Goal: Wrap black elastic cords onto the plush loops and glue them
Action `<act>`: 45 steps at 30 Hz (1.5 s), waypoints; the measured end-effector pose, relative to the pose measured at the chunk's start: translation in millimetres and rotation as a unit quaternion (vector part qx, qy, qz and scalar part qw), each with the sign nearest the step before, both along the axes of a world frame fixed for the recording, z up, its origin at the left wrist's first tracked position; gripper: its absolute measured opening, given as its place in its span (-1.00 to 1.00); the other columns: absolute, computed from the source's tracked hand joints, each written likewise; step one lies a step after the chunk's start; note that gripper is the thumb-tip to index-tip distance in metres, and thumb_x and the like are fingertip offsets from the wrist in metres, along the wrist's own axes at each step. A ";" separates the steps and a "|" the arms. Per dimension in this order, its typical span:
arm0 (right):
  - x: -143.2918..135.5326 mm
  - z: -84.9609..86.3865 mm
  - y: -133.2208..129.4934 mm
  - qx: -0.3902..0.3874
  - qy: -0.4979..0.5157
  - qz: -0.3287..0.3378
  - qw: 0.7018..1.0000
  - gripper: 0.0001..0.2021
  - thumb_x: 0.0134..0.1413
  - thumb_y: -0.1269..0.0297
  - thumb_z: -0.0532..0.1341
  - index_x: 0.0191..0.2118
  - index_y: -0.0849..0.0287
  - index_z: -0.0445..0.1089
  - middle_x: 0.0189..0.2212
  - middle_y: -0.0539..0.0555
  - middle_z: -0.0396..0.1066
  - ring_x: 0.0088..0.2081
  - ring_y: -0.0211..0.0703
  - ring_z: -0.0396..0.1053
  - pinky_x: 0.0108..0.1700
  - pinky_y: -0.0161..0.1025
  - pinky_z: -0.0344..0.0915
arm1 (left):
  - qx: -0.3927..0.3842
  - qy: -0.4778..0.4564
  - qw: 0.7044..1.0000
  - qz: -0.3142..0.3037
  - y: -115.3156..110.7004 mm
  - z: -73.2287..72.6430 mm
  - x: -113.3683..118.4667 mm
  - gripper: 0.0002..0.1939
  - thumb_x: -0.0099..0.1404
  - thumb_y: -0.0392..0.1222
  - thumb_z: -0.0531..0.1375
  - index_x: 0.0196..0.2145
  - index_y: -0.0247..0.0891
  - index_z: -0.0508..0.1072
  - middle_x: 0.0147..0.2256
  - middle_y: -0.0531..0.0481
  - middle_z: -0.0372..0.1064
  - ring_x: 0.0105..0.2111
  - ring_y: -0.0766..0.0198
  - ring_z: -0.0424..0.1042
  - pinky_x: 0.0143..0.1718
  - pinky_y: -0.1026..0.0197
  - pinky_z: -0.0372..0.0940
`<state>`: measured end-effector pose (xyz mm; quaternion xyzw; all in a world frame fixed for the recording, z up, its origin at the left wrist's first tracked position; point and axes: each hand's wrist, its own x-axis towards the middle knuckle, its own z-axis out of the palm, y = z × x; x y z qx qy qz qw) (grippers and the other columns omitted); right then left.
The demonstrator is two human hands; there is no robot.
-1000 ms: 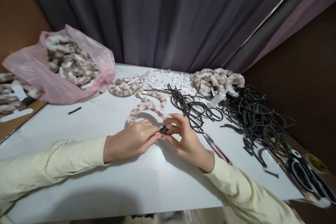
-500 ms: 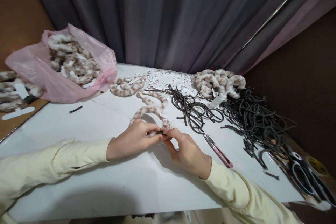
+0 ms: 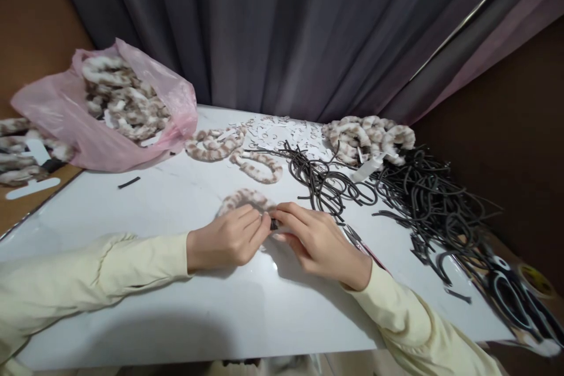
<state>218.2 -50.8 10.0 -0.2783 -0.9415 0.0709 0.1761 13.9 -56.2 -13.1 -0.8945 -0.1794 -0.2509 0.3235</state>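
My left hand (image 3: pixel 231 236) and my right hand (image 3: pixel 314 242) meet over the middle of the white table (image 3: pixel 185 317), fingers closed. Between them is a brown-and-white furry tube (image 3: pixel 243 195), which curves up behind the left fingers. A short dark piece (image 3: pixel 274 224) shows at the fingertips; whether it joins the tube's ends is hidden. Just behind lies another furry tube (image 3: pixel 259 171) bent in a narrow loop. Beyond it, on the left, is a coiled furry tube (image 3: pixel 211 150) with a white tag.
A pink plastic bag (image 3: pixel 53 103) of furry tubes stands back left. White tags (image 3: pixel 282 132) lie at the back beside piled furry loops (image 3: pixel 368 135). Black cords (image 3: pixel 423 200) cover the right side. Thread snips (image 3: pixel 355 238) lie beside my right hand; larger scissors (image 3: pixel 506 294) sit far right.
The left fingers have curled over more, and the right hand has turned and shifted slightly right, now partly covering the snips. The furry tube has drawn lower, away from the loop behind it.
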 end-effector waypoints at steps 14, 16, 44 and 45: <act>-0.8 -21.4 1.8 -0.138 0.101 -0.031 0.985 -0.86 -0.04 0.53 0.00 -0.34 0.16 0.13 -0.45 0.07 0.37 -0.45 -0.19 0.34 -0.45 -0.35 0.16 | -0.012 -0.019 0.998 -0.066 2.3 1.8 0.2 -0.88 0.21 -0.48 0.09 -0.29 -0.58 0.39 -0.56 -0.18 0.38 -0.55 0.19 0.32 -0.53 0.13 0.25; -1.4 -21.9 0.9 -0.093 0.108 -0.027 0.989 -0.84 -0.10 0.54 -0.01 -0.38 0.14 0.09 -0.52 0.02 0.30 -0.52 -0.21 0.27 -0.49 -0.35 0.10 | -0.039 -0.033 0.997 -0.063 2.1 3.4 0.4 -0.89 0.23 -0.47 0.08 -0.30 -0.53 0.39 -0.57 -0.13 0.37 -0.56 0.21 0.31 -0.53 0.15 0.23; -3.2 -4.9 0.5 0.115 0.035 -0.014 0.993 -0.92 0.17 0.41 0.04 -0.30 0.22 0.26 -0.39 0.10 0.41 -0.07 0.02 0.19 -0.16 -0.07 -0.06 | -0.789 -0.263 0.554 0.041 10.0 28.6 1.3 -0.72 0.23 -0.07 0.13 -0.37 -0.38 0.47 -0.46 -0.03 0.47 -0.45 0.32 0.38 -0.39 0.33 0.23; -3.2 -5.4 0.3 0.096 0.046 -0.015 0.994 -0.92 0.16 0.42 0.04 -0.32 0.22 0.25 -0.41 0.10 0.41 -0.08 0.01 0.20 -0.17 -0.07 -0.07 | -0.789 -0.251 0.560 0.036 10.6 28.9 0.4 -0.70 0.25 -0.06 0.12 -0.35 -0.38 0.48 -0.45 -0.02 0.47 -0.46 0.34 0.36 -0.42 0.35 0.20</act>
